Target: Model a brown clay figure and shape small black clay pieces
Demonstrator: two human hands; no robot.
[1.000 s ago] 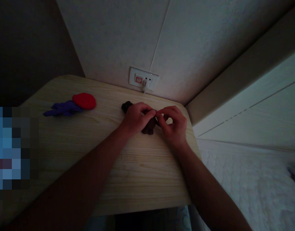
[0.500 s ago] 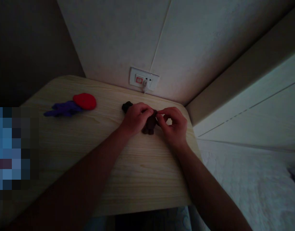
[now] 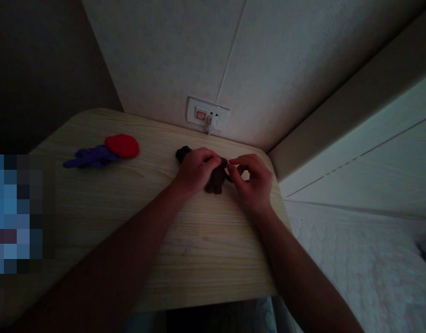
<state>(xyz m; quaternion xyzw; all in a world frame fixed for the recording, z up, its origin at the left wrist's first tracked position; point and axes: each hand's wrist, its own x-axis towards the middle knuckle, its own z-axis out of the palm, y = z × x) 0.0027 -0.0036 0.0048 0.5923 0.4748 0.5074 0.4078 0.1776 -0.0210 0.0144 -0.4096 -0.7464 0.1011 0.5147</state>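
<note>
A small dark brown figure (image 3: 218,180), seemingly of modelling clay, stands on the wooden table with stubby feet and an arm at its right side. Around its upper left side my left hand (image 3: 197,169) is closed, covering part of it. My right hand (image 3: 252,180) is in a pinch just right of the figure's head, thumb and forefinger almost together. Whether a tiny piece sits between those fingertips is too small to tell. Behind my left hand lies a black lump (image 3: 183,153), partly covered by the hand.
A red flattened lump (image 3: 122,146) rests against a purple knobbly piece (image 3: 91,157) on the left of the table (image 3: 185,249). A wall socket (image 3: 207,114) with a plug is behind the table. A pale cabinet side (image 3: 337,115) borders the right.
My right hand has drawn slightly right, away from the figure, so more of its arm and head shows. My left hand has stayed in place.
</note>
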